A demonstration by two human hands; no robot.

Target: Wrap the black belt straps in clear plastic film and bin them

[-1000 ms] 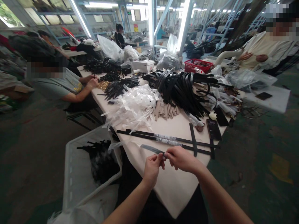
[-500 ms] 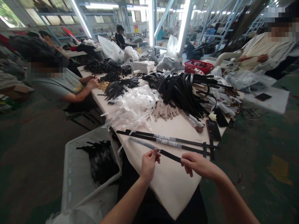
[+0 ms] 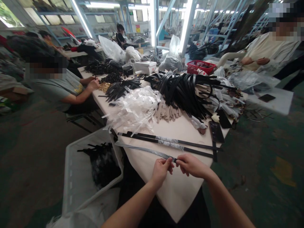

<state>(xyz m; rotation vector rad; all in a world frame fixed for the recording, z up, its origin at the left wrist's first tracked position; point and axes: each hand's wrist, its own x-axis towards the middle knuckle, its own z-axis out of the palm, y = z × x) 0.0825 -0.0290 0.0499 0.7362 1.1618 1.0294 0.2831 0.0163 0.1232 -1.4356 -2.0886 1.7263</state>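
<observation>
A black strap (image 3: 174, 160) is pinched near its end between my two hands, which are close together over the table. A clear plastic sleeve (image 3: 144, 150) covers it and stretches out to the left. My left hand (image 3: 161, 169) grips the sleeve with thumb and fingers. Just to its right, my right hand (image 3: 191, 165) is closed on the strap, hiding its end. Beyond them lie two more black straps (image 3: 196, 152), each with a band of clear plastic (image 3: 169, 145) around its middle.
Behind the straps are a heap of white plastic sleeves (image 3: 140, 107) and a bundle of black straps (image 3: 185, 91). A phone (image 3: 216, 132) lies at the right edge. At lower left stands a white bin (image 3: 71, 177) holding black strips. A co-worker (image 3: 71, 95) sits at left, another person (image 3: 268, 53) at right.
The plastic sleeve now reaches further along the strap, leaving little black showing. My right hand has moved left toward my left hand, which has shifted slightly right.
</observation>
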